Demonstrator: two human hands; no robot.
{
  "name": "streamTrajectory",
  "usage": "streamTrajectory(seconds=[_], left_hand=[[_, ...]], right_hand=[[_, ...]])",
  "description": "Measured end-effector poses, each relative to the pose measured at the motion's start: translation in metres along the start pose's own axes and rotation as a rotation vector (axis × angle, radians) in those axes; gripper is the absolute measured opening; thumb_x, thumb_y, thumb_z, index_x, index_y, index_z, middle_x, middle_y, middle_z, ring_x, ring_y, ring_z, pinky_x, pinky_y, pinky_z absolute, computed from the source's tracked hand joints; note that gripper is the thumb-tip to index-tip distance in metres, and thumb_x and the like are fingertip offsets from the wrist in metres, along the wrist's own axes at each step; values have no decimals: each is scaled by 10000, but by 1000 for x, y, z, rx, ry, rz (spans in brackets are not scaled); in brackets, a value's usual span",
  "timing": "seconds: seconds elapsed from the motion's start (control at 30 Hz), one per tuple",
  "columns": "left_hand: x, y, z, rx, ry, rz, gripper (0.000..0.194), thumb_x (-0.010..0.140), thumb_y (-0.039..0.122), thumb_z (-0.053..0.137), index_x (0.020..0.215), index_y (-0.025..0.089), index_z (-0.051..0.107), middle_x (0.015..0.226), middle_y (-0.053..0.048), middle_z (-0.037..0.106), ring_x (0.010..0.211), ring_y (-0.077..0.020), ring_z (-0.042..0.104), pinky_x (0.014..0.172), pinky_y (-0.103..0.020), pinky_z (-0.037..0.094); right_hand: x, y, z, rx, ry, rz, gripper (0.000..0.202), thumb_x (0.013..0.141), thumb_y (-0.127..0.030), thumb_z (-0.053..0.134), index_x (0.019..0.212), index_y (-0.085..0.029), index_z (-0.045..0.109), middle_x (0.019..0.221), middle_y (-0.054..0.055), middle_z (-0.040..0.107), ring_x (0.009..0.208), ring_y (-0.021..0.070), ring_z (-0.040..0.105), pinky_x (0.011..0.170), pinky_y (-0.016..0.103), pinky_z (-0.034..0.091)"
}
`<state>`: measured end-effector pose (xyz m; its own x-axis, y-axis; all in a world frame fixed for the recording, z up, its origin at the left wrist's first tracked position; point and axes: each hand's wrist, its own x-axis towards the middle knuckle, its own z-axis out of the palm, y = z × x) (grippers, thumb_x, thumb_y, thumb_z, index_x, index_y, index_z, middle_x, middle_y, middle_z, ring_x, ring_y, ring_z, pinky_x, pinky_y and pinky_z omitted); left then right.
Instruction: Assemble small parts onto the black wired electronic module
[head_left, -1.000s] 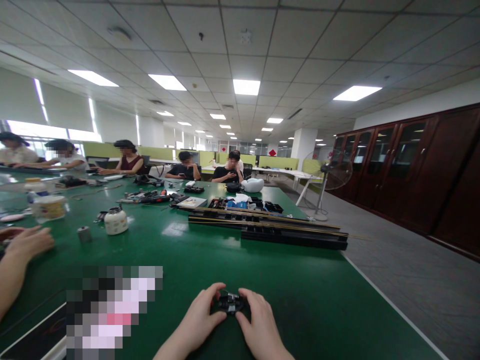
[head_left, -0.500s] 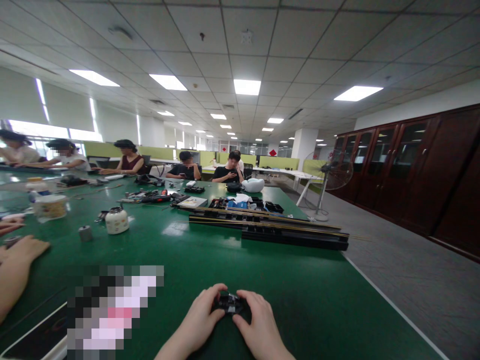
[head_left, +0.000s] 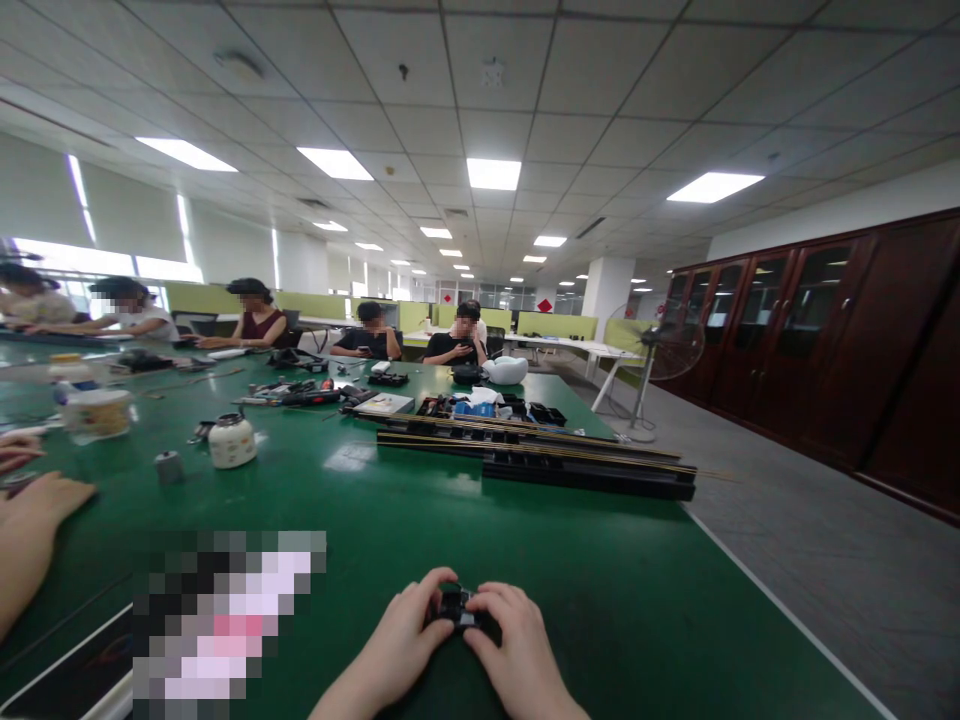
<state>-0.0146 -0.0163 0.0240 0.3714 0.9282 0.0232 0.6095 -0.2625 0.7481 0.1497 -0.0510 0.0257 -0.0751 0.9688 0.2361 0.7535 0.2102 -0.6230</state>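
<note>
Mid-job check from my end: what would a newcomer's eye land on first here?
Probably the small black part, low in the middle, held between the left-hand grip and the right-hand grip over the green table. Next, the long black rails with thin gold-coloured rods along them, farther up the table, right of centre. Then the dark red cabinets down the picture's right side.

The table (head_left: 615,590) was deep green, the small part (head_left: 454,606) black with silvery-grey patches. The jar (head_left: 232,445) was cream, dotted with small brownish marks. The rails (head_left: 592,479) were black, the thin rods (head_left: 450,441) golden. The cabinets (head_left: 892,340) were dark reddish brown, the partitions (head_left: 574,327) lime green.
</note>
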Motion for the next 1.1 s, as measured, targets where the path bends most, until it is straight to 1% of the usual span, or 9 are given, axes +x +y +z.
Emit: streamTrajectory(seconds=[0.2,0.37,0.43,0.57,0.63,0.7,0.87,1.0,1.1], left_hand=[[-1,1,0,-3,22,9,436,682,192,457,1115,229,471,903,-19,576,870,-167,496,832,-294,361],[0,-1,0,-26,44,47,439,665,171,465,1102,201,497,954,-45,578,924,-179,497,871,-307,357],[0,-3,1,-34,56,70,448,653,165,475,1099,196,504,1009,-56,575,965,-187,488,896,-313,346],[1,-3,2,-58,85,80,541,612,150,503,1151,188,466,1134,-76,541,1054,-200,456,943,-319,316],[1,-2,2,-59,74,62,534,603,148,507,1136,166,475,1130,-86,544,1052,-203,459,939,-316,320],[1,0,1,-55,52,43,479,604,149,503,1083,151,504,1089,-86,562,1022,-200,475,919,-312,336],[0,3,-1,-34,36,39,396,621,154,486,1015,186,514,1030,-56,582,977,-192,488,883,-311,357],[0,1,0,-30,45,57,386,625,148,478,1008,185,515,1031,-55,582,980,-188,490,883,-305,356],[1,-1,2,-32,58,50,427,611,140,484,1036,182,510,1054,-60,580,997,-191,490,899,-309,348]], right_hand=[[0,-3,-3,-2,1,-13,202,700,-181,563,867,-269,634,1006,-5,620,1002,189,521,879,304,335],[0,-6,-4,13,3,-21,225,689,-177,567,884,-269,629,964,-8,631,953,183,538,860,300,348],[0,-5,-3,9,5,-18,212,694,-184,567,875,-270,635,977,-7,627,964,183,535,865,302,343],[1,-2,-1,1,-2,4,209,694,-192,574,870,-279,645,1006,-9,617,997,181,521,879,299,327],[1,-2,-1,1,-2,4,209,694,-193,572,871,-277,645,1005,-8,617,997,180,521,880,297,325],[1,-2,-1,4,3,1,213,687,-190,575,871,-273,643,1007,-7,617,998,181,521,880,297,323],[0,-3,-1,-5,-1,4,209,683,-188,579,864,-274,640,1003,-11,617,1004,182,518,882,296,321],[0,-3,-1,-17,-7,0,201,696,-190,566,861,-277,638,1008,-10,615,1008,186,518,880,301,323],[1,-2,-1,-12,-9,-9,215,693,-184,559,873,-274,633,1006,-8,616,1002,188,519,879,305,329]])
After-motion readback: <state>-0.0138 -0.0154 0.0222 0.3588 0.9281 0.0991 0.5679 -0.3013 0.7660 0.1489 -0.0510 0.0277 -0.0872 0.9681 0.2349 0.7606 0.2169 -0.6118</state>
